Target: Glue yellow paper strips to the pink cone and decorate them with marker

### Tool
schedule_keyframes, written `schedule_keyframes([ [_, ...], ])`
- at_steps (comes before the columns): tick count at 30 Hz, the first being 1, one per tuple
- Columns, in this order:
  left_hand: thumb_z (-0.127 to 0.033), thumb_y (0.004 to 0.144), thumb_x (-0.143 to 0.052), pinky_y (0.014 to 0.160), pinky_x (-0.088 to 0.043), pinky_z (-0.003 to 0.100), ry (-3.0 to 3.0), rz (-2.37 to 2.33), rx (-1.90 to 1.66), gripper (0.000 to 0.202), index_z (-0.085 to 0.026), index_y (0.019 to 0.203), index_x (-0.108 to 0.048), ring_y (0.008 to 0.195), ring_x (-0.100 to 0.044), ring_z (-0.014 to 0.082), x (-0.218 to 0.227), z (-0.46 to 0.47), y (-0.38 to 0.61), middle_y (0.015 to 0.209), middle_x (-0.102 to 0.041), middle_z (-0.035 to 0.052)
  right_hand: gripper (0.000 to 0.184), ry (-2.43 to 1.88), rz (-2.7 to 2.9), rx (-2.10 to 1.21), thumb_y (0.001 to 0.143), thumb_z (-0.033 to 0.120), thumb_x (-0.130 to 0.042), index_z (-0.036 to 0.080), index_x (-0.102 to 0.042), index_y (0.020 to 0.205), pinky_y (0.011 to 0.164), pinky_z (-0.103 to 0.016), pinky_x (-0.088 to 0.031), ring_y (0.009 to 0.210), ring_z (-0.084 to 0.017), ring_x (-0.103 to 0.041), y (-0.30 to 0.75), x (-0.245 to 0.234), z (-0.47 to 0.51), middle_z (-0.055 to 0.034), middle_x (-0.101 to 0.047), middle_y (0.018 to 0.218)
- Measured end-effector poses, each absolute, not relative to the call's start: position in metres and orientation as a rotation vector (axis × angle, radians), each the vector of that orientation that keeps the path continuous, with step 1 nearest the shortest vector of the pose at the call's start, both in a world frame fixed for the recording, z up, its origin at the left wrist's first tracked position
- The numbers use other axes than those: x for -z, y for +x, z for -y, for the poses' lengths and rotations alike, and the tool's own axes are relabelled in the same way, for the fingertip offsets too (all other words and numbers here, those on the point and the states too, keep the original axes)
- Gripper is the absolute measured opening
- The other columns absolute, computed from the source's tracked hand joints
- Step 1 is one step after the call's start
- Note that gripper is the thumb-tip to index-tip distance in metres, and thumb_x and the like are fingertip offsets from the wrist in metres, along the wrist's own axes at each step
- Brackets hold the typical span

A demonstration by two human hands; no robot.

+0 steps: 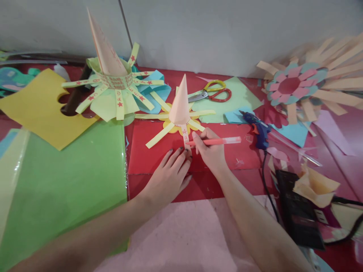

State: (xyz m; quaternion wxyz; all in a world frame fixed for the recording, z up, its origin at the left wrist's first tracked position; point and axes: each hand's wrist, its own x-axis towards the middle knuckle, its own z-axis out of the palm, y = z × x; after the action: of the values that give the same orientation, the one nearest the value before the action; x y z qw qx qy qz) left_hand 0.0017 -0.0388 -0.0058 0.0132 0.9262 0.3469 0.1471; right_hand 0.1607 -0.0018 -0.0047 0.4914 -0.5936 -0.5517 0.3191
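Note:
My right hand (210,151) is closed around a red pen (227,141), its tip on a pale paper strip (185,132) that bears a red star and a letter. Stretched flat over the strip's lower end, my left hand (171,172) presses it against the red board (153,147). The strip runs out from under a peach paper cone (180,102), which stands upright on a yellow flower-shaped base (167,127). Other yellow strips spread from this base. Behind it lie scissors (210,92) with yellow and red handles.
A larger decorated paper cone (109,56) stands at the back left, beside a yellow sheet (42,109) and green sheets (73,173). On the right are a blue glue gun (258,130), a black power strip (297,211) with cords, and a paper flower (297,85). A wall rises behind.

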Motion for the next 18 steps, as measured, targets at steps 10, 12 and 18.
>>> schedule_keyframes([
  [10,-0.025,0.092,-0.042,0.101,-0.043,0.045,2.881,-1.066,-0.471,0.033,-0.006,0.114,-0.056,0.119,-0.051,0.0297,0.0063,0.0387,0.0013,0.121,-0.059,0.0162,0.039,-1.462,1.442,-0.702,0.084,0.039,-0.054,0.021,-0.037,0.055,0.049,-0.023,-0.036,0.046,-0.008,-0.042,0.1610,0.0033,0.0018,0.0066,-0.039,0.047],
  [12,-0.026,0.092,-0.042,0.102,-0.042,0.045,2.871,-1.069,-0.465,0.033,-0.007,0.115,-0.055,0.120,-0.050,0.0290,0.0063,0.0388,0.0014,0.122,-0.058,0.0164,0.039,-1.464,1.429,-0.691,0.085,0.040,-0.053,0.021,-0.035,0.056,0.049,-0.023,-0.037,0.047,-0.008,-0.043,0.1605,0.0036,0.0017,0.0068,-0.037,0.047],
  [18,-0.026,0.091,-0.043,0.102,-0.041,0.044,2.877,-1.075,-0.459,0.033,-0.008,0.116,-0.055,0.119,-0.051,0.0281,0.0057,0.0388,0.0016,0.122,-0.058,0.0147,0.039,-1.481,1.338,-0.667,0.085,0.043,-0.051,0.022,-0.032,0.058,0.049,-0.022,-0.040,0.047,-0.009,-0.045,0.1603,0.0091,0.0014,0.0073,-0.033,0.049],
])
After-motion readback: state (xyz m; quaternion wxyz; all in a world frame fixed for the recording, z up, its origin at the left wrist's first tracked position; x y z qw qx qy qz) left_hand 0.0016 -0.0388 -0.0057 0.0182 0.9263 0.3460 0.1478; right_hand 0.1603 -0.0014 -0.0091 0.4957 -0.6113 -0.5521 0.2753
